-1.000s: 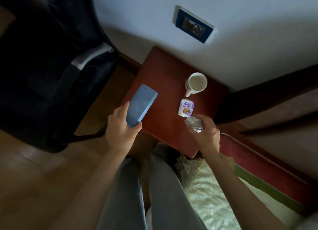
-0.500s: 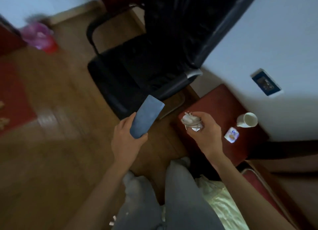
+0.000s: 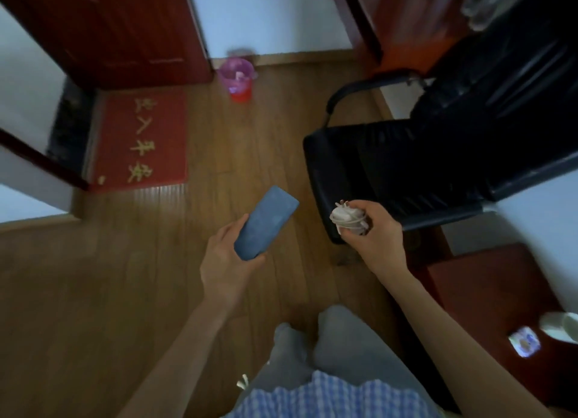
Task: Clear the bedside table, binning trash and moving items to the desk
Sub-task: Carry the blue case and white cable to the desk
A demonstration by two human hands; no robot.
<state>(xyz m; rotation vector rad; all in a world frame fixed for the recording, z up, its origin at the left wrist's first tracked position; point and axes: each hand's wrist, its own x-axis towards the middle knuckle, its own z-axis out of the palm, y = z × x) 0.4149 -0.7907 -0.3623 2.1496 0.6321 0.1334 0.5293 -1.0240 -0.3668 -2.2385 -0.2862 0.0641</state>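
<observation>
My left hand [image 3: 225,258] grips a flat blue rectangular case [image 3: 266,222] held out over the wooden floor. My right hand [image 3: 372,233] is closed around a white charger with its cable coiled up [image 3: 347,218], held in front of the chair seat. The red-brown bedside table [image 3: 488,292] sits at the lower right. On it lie a small printed wrapper [image 3: 524,341] and a white mug [image 3: 561,326] cut off by the frame edge. A red bin with a pink liner [image 3: 236,78] stands by the far wall.
A black office chair [image 3: 438,154] stands at the right, between me and a red-brown desk [image 3: 403,20] in the top right corner. A red doormat [image 3: 140,139] lies before a dark red door [image 3: 119,32]. Open wooden floor stretches ahead.
My view has swung left, away from the bedside table toward the room. Both hands carried the blue case and the charger off the table area; the bin, door and mat came into sight.
</observation>
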